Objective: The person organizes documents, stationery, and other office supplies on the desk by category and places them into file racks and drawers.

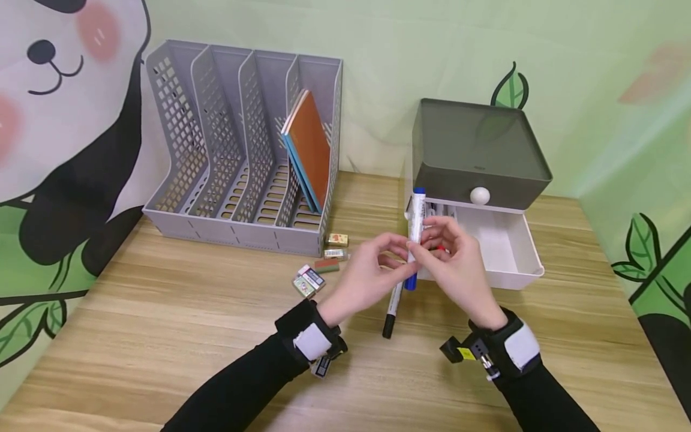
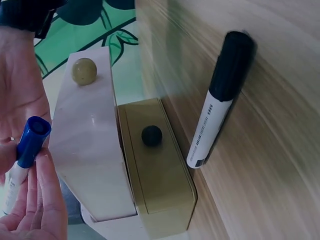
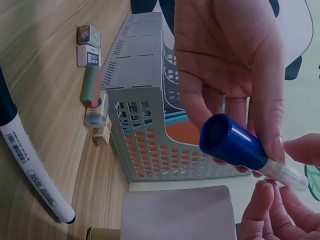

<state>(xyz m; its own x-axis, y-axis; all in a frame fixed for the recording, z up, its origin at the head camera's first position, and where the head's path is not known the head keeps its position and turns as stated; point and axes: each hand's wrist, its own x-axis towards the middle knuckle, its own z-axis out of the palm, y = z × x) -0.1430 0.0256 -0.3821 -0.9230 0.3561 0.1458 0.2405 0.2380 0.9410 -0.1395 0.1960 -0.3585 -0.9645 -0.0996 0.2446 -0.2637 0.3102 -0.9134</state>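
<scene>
Both hands hold a blue-capped marker (image 1: 417,219) upright above the front of the pulled-out white drawer (image 1: 504,279). My left hand (image 1: 369,273) pinches its lower part from the left with thumb and fingers. From the right, my right hand (image 1: 456,261) pinches the marker's middle. In the right wrist view the blue cap (image 3: 232,142) stands out near the fingers. A black-capped marker (image 1: 393,309) lies on the table below the hands. Inside the drawer, several pens (image 1: 439,210) show at the left, partly hidden by the right hand.
Above the white drawer sits a dark grey drawer (image 1: 480,174) with a white knob. A grey file rack (image 1: 232,237) stands at the back left, holding orange and blue booklets (image 1: 310,144). Several small erasers (image 1: 309,277) lie beside the rack, and another eraser (image 1: 321,366) shows under the left wrist.
</scene>
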